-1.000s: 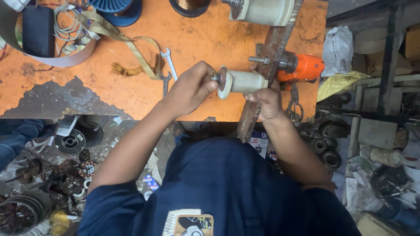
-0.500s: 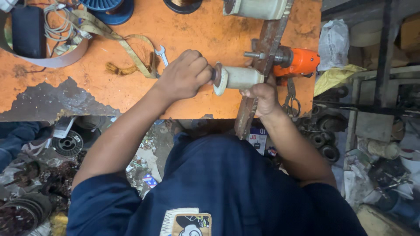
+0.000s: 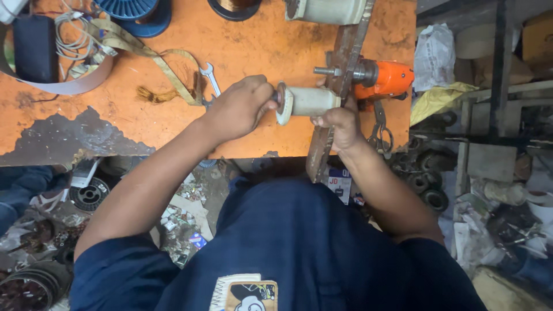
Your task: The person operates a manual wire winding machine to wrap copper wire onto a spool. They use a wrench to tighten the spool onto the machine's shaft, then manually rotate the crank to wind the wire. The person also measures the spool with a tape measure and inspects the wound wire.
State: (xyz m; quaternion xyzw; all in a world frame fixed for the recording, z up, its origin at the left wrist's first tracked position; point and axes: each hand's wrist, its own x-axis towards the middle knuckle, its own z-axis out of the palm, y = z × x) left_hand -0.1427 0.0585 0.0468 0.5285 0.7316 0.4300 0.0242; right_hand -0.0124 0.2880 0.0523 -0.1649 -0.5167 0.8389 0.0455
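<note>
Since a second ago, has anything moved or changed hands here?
Barely. The left hand still grips the end of the cream spool; the right hand still steadies it from below. Nothing was picked up or released. The spanner, orange drill and strap lie unmoved on the orange table.

The left hand [image 3: 239, 109] grips the flanged end of a cream spool [image 3: 308, 102] over the orange table [image 3: 253, 46]. The right hand [image 3: 340, 124] holds the spool from below, beside a rusty metal bar [image 3: 337, 86] and an orange drill [image 3: 386, 79]. A wrench [image 3: 209, 76] lies near the left hand.
</note>
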